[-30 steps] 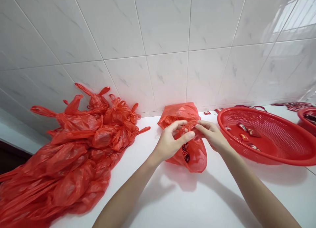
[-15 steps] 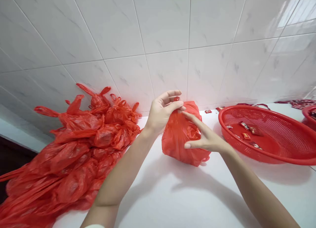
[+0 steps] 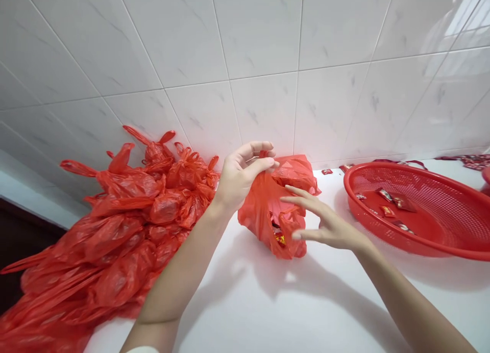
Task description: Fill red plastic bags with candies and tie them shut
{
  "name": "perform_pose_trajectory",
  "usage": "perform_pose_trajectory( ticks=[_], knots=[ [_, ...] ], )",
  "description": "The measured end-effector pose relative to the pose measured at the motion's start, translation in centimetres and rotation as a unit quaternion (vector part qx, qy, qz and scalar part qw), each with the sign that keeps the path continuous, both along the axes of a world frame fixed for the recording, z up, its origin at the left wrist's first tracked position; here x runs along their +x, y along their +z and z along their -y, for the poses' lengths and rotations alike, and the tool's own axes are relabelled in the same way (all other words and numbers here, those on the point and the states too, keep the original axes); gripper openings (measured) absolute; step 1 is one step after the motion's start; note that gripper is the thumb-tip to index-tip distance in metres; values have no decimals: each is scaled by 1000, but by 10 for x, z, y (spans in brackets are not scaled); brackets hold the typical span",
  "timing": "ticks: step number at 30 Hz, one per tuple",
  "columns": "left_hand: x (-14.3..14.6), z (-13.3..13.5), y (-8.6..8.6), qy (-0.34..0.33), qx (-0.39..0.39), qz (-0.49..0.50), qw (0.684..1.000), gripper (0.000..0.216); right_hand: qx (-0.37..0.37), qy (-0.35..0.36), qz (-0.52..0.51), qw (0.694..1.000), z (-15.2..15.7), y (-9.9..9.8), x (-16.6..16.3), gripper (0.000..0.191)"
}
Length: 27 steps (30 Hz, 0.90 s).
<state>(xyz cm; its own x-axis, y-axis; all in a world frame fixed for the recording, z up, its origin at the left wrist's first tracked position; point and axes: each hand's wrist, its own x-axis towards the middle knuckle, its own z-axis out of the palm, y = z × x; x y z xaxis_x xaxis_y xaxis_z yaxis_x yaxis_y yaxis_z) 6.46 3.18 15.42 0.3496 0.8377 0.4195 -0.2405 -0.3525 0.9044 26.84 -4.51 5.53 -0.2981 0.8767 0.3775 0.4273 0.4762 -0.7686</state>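
A thin red plastic bag (image 3: 264,210) hangs from my left hand (image 3: 243,174), whose thumb and fingers pinch its gathered top. Through its gaping side I see wrapped items (image 3: 280,238), one gold and yellow; the rest of the contents are hidden by red plastic. Close to the right side of the bag is my right hand (image 3: 325,220), fingers and thumb spread apart, with nothing held in it. Whether its fingertips touch the plastic I cannot tell.
Tied red plastic bags (image 3: 126,230) are heaped on the left. A red mesh basket (image 3: 429,177) with a few small wrapped packets (image 3: 401,202) stands on the right of the white table (image 3: 245,322). One red packet (image 3: 326,172) lies near the tiled wall (image 3: 260,36).
The bag has shifted slightly left and its side has opened, showing wrapped contents. My right hand's fingers have moved off the bag's top and spread. My left hand keeps its pinch.
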Motion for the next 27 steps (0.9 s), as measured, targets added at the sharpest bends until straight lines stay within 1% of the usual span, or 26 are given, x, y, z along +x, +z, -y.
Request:
perform_pose_trajectory(
  ticks=[1, 2, 3, 5, 7, 9, 11, 12, 14, 16, 19, 22, 23, 24, 25, 26, 27],
  knots=[
    [-1, 1, 0, 6, 7, -4, 1000, 20, 14, -9, -22, 1000, -2, 1, -3, 41],
    [-2, 1, 1, 14, 17, -10, 1000, 20, 29, -24, -57, 998, -4, 3, -5, 29],
    [-4, 3, 2, 24, 29, -16, 999, 19, 47, -45, -102, 993, -7, 6, -7, 28],
    [-6, 6, 5, 47, 57, -34, 997, 17, 82, -93, -202, 971, -12, 18, -8, 30],
    [-7, 9, 7, 59, 80, -64, 993, 18, 105, -130, -258, 952, -16, 33, -11, 28],
    [-5, 13, 7, 34, 90, -110, 989, 24, 111, -138, -256, 950, -19, 48, -17, 26],
    [0, 16, 5, -15, 100, -162, 982, 30, 100, -117, -236, 960, -22, 60, -25, 27],
    [3, 17, 4, -29, 106, -180, 978, 31, 92, -102, -234, 962, -23, 65, -28, 28],
    [10, 17, 2, -28, 111, -190, 975, 28, 73, -84, -244, 963, -25, 72, -31, 28],
    [15, 15, 3, -17, 95, -173, 980, 21, 54, -94, -248, 963, -24, 75, -28, 28],
    [24, 12, 7, -18, 58, -126, 990, 15, 43, -104, -230, 967, -18, 70, -17, 33],
    [31, 9, 10, -11, 32, -69, 997, 14, 50, -94, -183, 977, -11, 52, -6, 50],
    [33, 9, 10, -15, 29, -58, 998, 15, 48, -96, -168, 980, -9, 45, -4, 53],
    [35, 9, 10, -21, 30, -55, 998, 18, 38, -99, -163, 981, -9, 37, -3, 50],
    [35, 9, 10, -27, 37, -58, 997, 20, 21, -97, -176, 979, -9, 30, -2, 42],
    [34, 8, 10, -28, 49, -65, 996, 23, 2, -94, -211, 973, -10, 24, 0, 35],
    [31, 8, 11, -25, 62, -75, 995, 25, -14, -88, -262, 961, -12, 19, 2, 33]
  ],
)
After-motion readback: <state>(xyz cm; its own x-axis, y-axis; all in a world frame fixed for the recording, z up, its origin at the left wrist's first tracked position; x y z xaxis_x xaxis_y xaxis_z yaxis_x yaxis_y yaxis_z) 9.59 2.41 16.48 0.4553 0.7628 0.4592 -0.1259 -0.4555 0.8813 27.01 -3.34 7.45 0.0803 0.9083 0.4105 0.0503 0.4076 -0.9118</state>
